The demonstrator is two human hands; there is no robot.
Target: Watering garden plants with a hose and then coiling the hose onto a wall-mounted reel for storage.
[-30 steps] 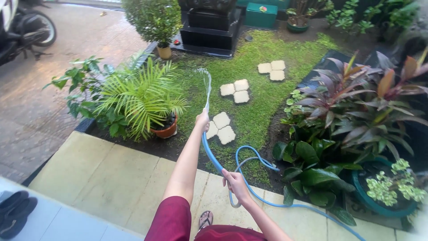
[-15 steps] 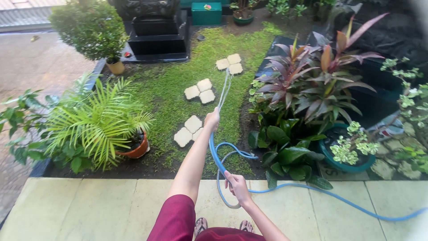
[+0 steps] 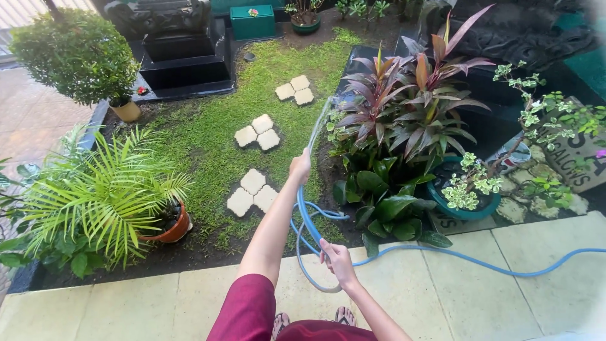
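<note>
Outdoors, the left hand is stretched forward over the grass, fingers closed around the end of the blue hose, from which a stream of water arcs toward the red-leaved plant. Nearer the body, the right hand grips a loop of that hose above the paved edge of the garden bed. Stepping stones lie just left of the outstretched arm, with a potted palm farther left.
</note>
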